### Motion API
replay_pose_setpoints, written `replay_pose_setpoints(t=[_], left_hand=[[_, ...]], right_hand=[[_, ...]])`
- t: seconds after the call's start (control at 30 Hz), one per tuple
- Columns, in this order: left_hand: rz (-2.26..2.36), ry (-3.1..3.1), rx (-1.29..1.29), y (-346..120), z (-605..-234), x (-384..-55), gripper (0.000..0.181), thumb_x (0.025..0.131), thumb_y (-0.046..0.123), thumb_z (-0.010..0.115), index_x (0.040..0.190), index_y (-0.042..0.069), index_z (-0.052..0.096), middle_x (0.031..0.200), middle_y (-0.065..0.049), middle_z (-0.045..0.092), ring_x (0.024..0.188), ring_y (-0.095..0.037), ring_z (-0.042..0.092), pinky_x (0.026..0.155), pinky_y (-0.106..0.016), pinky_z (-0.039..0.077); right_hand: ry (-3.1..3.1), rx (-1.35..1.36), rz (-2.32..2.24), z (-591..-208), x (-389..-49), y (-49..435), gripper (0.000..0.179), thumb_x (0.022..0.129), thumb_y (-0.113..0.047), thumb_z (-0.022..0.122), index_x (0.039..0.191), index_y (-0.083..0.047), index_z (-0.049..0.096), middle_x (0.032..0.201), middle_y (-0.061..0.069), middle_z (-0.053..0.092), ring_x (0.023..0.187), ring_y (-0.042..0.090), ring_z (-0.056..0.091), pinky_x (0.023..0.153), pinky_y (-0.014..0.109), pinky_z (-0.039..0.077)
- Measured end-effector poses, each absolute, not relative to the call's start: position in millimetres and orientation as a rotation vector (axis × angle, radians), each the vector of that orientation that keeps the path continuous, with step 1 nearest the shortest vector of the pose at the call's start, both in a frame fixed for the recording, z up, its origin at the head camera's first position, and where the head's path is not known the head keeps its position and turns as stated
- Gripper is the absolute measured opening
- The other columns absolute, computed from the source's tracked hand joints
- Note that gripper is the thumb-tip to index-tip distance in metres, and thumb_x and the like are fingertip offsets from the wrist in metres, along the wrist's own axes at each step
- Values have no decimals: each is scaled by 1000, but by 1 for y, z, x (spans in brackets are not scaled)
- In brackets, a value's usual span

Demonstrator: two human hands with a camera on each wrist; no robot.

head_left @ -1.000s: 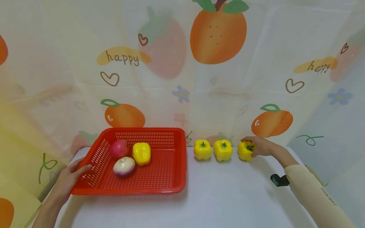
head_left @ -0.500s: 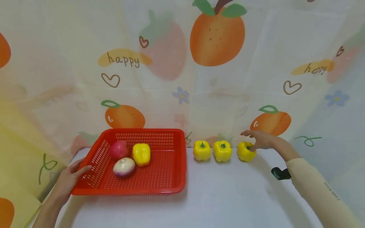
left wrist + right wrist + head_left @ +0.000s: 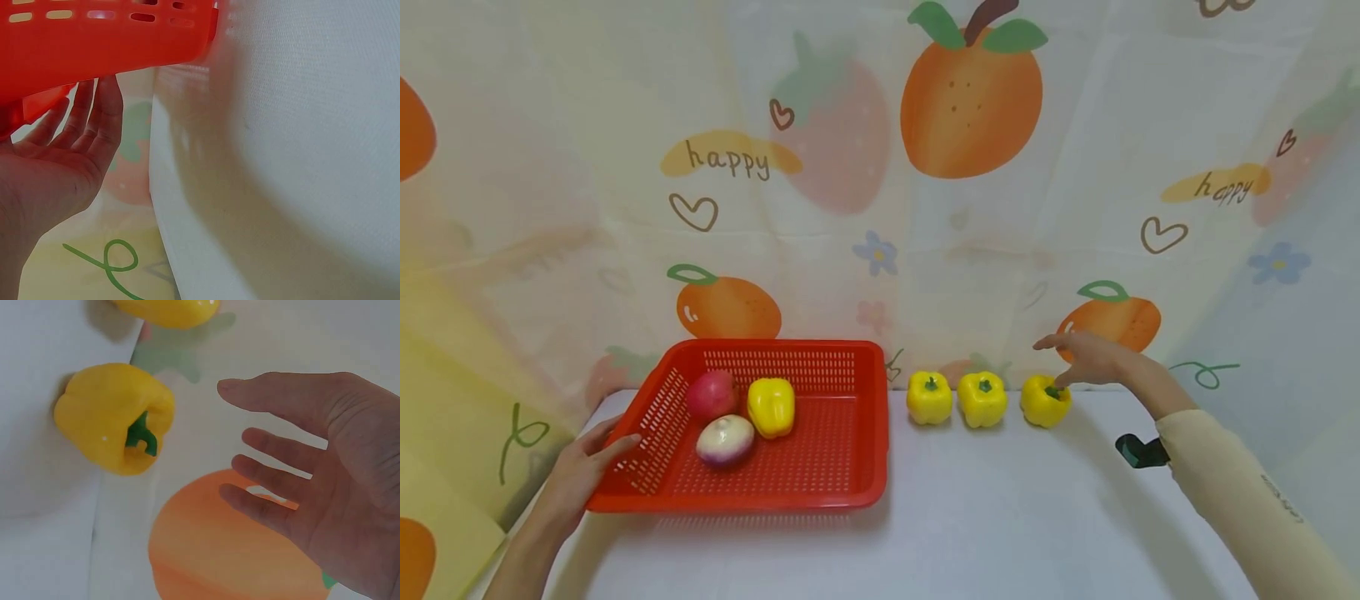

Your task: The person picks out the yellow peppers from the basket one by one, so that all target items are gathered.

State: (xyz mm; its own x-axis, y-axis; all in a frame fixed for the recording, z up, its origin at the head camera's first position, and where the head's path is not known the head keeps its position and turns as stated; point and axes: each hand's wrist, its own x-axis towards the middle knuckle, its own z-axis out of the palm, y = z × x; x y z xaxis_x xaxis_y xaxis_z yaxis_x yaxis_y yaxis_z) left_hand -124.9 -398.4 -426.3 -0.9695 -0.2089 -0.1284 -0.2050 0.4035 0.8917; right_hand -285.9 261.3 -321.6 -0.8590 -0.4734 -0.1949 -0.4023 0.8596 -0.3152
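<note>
My left hand [image 3: 578, 471] grips the left rim of a red plastic basket [image 3: 871, 433], thumb over the edge; in the left wrist view its fingers [image 3: 80, 122] reach under the rim. Inside the basket lie a round pinkish-red fruit [image 3: 712, 396], a white and purple turnip [image 3: 726, 440] and a yellow bell pepper [image 3: 771, 407]. Above the rightmost yellow bell pepper [image 3: 1043, 404] on the table hovers my right hand [image 3: 1092, 360], fingers extended and holding nothing. The right wrist view shows a gap between the hand and that pepper [image 3: 112, 419], its green stem facing the hand.
Two more yellow bell peppers, a left one [image 3: 929, 400] and a middle one [image 3: 982, 400], stand between the basket and the rightmost one. A fruit-print curtain [image 3: 970, 275] hangs along the back edge of the white table [image 3: 1000, 517]. A dark object [image 3: 1138, 451] shows beside the right sleeve.
My right hand has let go of the rightmost bell pepper and risen off it, fingers spreading. That pepper stays on the table. My left hand keeps its place on the basket.
</note>
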Motion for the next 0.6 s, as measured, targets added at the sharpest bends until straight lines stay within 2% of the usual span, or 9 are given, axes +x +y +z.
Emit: replay_pose_setpoints(t=[0.2,0.47,0.6], left_hand=[[-1702,-2622,397,-396,-425,-124,73,100,37,55,151,-4,24,89,32,52,75,-7,62,66,-27,53],[-1706,-2594,392,-397,-427,-125,73,98,40,57,151,-2,28,90,32,54,74,-7,63,66,-27,54],[-1721,-2598,394,-396,-426,-124,73,99,39,57,151,-2,26,89,31,54,74,-7,63,66,-27,54]], right_hand=[[2754,-680,-401,-327,-286,257,56,87,-13,72,137,-2,52,136,27,51,122,48,47,95,62,43],[2761,-732,-505,-330,-290,244,60,93,-26,67,142,0,45,140,24,49,125,44,48,97,58,44],[2768,-810,-610,-334,-293,230,55,95,-24,65,141,1,46,139,24,50,123,42,50,97,53,46]])
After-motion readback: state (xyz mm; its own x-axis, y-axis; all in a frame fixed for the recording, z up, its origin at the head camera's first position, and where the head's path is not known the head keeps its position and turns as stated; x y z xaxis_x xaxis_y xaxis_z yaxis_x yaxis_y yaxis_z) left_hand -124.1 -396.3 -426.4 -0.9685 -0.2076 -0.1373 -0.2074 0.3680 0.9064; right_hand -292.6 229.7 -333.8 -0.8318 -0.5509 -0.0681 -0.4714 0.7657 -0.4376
